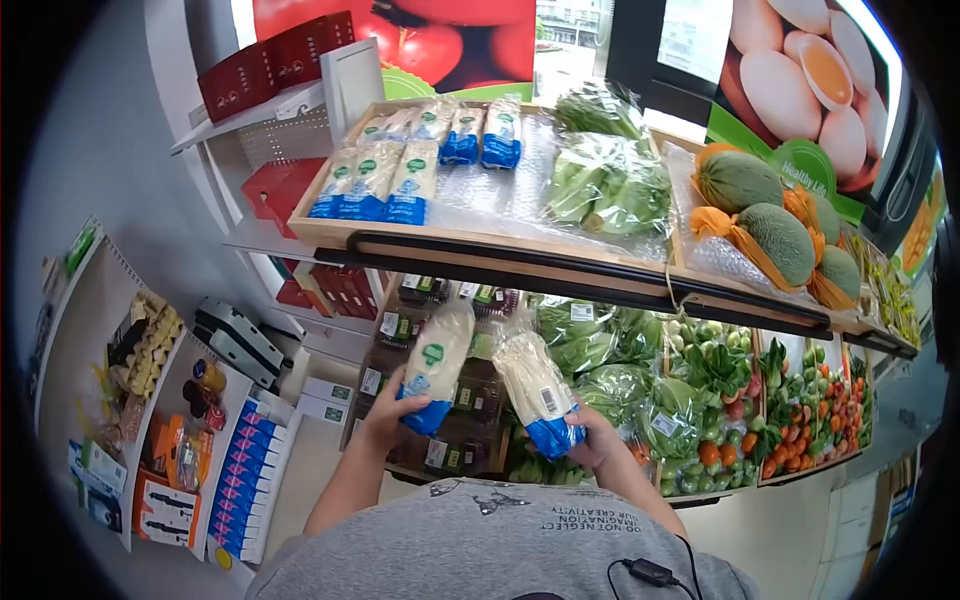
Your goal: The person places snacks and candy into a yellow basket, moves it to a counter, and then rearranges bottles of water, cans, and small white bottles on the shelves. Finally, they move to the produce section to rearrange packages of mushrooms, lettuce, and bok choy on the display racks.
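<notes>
My left hand (388, 408) is closed on a pack of enoki mushrooms (441, 352), white with a blue lower end and a green round logo. In my right hand (597, 437) is a second enoki mushroom pack (532, 376), its barcode label facing up. Both packs are held apart, tilted, in front of the upper shelf's edge. On that shelf, several similar enoki packs (370, 178) stand at the left in two rows. Bagged leafy greens (610, 180) lie to their right, past a strip of bubble wrap (480, 200).
Melons in orange netting (780, 243) sit at the shelf's right. A black rail (560, 281) runs along its front. Below are dark plastic boxes (466, 400), wrapped greens (660, 410) and tomatoes (795, 440). Red boxes (275, 68) and a side shelf with egg trays (150, 345) stand left.
</notes>
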Demonstrator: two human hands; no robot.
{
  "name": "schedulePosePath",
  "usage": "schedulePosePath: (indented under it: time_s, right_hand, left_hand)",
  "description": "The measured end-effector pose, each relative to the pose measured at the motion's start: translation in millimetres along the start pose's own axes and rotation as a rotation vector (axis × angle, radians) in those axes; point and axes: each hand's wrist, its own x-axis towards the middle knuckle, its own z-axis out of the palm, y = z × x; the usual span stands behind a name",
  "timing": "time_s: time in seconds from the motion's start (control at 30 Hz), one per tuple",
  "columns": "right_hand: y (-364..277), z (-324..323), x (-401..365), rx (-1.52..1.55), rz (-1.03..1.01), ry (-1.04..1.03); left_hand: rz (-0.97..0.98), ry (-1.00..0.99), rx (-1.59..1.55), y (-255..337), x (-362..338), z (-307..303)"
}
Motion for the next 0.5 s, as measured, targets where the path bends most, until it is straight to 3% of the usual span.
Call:
schedulePosePath:
  time_s: [0.13, 0.23, 0.33, 0.4, 0.5]
  right_hand:
    - [-16.7, 54.0, 41.7, 0.111, 0.051, -0.219]
    - [-34.6, 79.9, 68.0, 0.198, 0.051, -0.306]
    - [-75.8, 125.3, 92.0, -0.17, -0.236, -0.246]
    - [-104.8, 150.8, 117.7, -0.413, -0.457, -0.027]
    - [-140.7, 173.2, 169.5, -1.01, -0.869, 0.252]
  left_hand:
    - [0.238, 0.068, -0.022, 68.0, -16.2, 5.5]
    - [0.391, -0.048, -0.081, 113.2, -1.5, 14.3]
    - [0.455, -0.061, -0.004, 150.4, 26.4, 27.9]
    - [0.468, -0.037, 0.071, 175.1, 56.7, 37.9]
    - [0.538, -0.06, 0.135, 205.3, 119.9, 58.4]
